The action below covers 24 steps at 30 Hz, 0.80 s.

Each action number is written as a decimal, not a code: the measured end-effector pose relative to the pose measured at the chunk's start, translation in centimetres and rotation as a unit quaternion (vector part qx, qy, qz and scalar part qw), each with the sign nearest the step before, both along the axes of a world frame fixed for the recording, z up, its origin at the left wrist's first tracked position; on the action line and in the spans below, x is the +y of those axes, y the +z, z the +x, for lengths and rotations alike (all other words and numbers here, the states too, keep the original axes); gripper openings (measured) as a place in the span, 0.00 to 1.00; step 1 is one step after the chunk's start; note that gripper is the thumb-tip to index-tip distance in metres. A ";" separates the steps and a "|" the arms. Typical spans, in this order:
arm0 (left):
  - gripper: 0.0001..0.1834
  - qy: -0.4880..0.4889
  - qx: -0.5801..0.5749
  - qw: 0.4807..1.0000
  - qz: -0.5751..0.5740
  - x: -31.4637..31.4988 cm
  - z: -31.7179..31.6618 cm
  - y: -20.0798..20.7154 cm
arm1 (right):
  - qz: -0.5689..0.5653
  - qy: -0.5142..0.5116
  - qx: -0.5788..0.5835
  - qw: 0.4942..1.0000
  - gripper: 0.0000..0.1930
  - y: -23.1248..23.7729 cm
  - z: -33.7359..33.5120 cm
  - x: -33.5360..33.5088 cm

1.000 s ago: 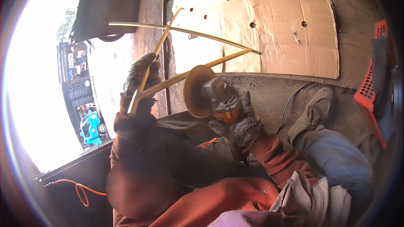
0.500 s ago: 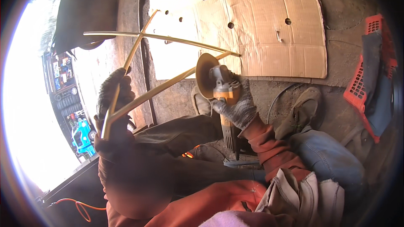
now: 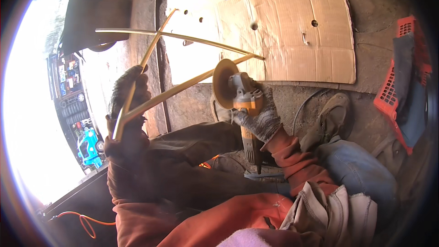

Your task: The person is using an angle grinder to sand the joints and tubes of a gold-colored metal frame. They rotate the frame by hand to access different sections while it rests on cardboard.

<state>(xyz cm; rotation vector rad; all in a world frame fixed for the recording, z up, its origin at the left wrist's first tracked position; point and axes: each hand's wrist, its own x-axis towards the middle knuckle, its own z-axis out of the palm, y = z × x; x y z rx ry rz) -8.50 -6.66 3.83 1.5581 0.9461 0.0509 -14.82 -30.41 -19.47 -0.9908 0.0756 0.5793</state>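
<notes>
A gold-coloured metal frame point(image 3: 183, 85) of joined thin bars stands in front of me, its bars crossing at the upper left and meeting at a low corner. My left hand point(image 3: 130, 92), in a dark glove, is closed around one bar above that corner. In my grey-gloved right hand point(image 3: 261, 118) is an angle grinder point(image 3: 248, 105) with a yellow and grey body, held by its head, the handle pointing down. Its round tan disc point(image 3: 224, 84) is at the long slanting bar; whether it touches cannot be made out.
A flattened cardboard sheet point(image 3: 283, 59) with holes lies on the ground ahead. At the right is a red plastic crate point(image 3: 388, 98) with dark cloth over it. A shoe point(image 3: 330, 116) rests near the cardboard. An orange cord point(image 3: 84, 222) loops at lower left; a blue toy-like vehicle point(image 3: 90, 147) stands beyond.
The frame and my left hand have shifted slightly to the right and up in view. The grinder has hardly moved along the slanting bar, and both hands keep their hold.
</notes>
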 end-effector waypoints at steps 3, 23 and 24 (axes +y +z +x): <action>0.13 -0.008 0.036 0.999 -0.034 1.4 0.2 0.5 | -0.023 0.023 -0.095 0.995 0.47 3.9 -0.5 0.3; 0.11 -0.025 0.059 0.998 -0.013 3.8 -0.6 -1.3 | -0.058 0.051 -0.288 0.955 0.48 8.4 -2.2 1.0; 0.11 -0.013 0.060 0.998 -0.009 3.4 -0.4 -1.2 | -0.055 0.053 -0.291 0.954 0.48 8.3 -2.4 1.0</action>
